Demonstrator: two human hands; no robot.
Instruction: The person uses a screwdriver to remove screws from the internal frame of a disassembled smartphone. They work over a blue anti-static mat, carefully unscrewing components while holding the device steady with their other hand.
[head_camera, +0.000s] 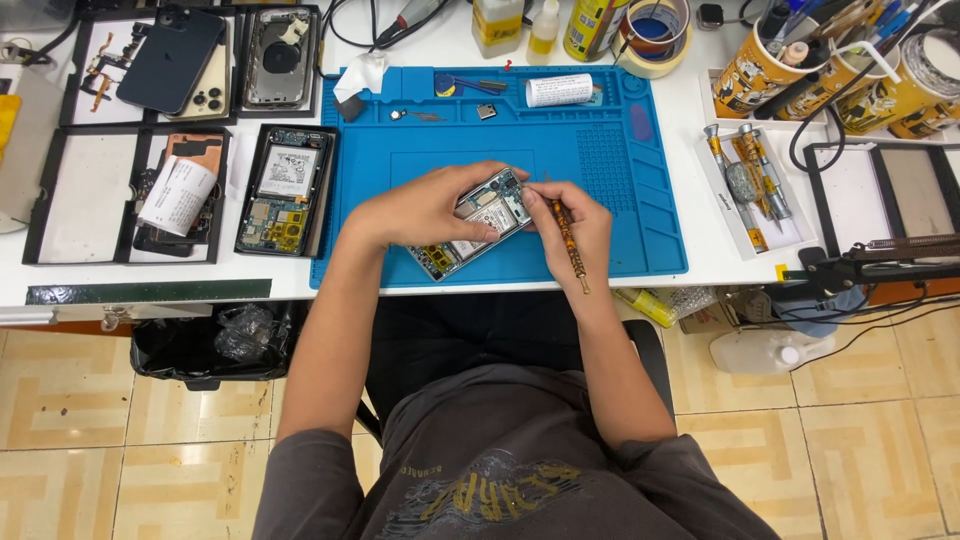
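An opened smartphone (482, 222) with its insides bare lies tilted on the blue work mat (610, 200). My left hand (425, 205) grips the phone from the left, fingers curled over its upper edge. My right hand (572, 225) holds a thin orange-handled screwdriver (568, 248), its tip at the phone's top right corner. The handle points back toward my body.
Black trays at the left hold another opened phone (287, 190), a dark phone (172, 60) and loose parts. Bottles, tape rolls and a white cylinder (559, 90) stand at the mat's far edge. Tool-filled cups (770, 65) and a white screwdriver tray (748, 190) sit right. A bin (205, 345) stands below.
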